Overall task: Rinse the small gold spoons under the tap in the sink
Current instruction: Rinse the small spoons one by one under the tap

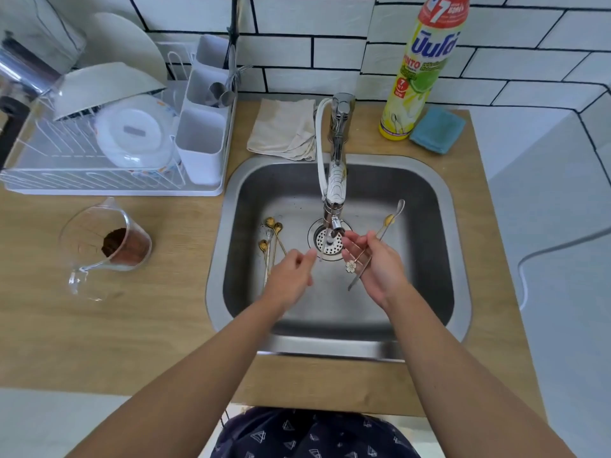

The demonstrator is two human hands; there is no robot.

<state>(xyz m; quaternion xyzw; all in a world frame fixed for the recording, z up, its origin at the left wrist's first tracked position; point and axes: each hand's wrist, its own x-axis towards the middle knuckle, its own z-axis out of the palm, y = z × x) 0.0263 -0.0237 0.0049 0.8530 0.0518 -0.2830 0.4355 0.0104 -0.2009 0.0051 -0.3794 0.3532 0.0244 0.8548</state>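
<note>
Spoons sit pinched in right hand fingers; left hand loosely curled, empty; bottle reads "7".

Brushed stainless sink, matt grey with dull sheen. Above its drain, polished chrome tap, glossy. Left on the sink floor, shiny gold-toned metal spoons. Around the sink, matt wood-grain counter. Behind the sink, crumpled beige cloth; right of that, glossy plastic bottle, blue cloth. Far left of sink, white plastic rack, clear glass jug.
</note>
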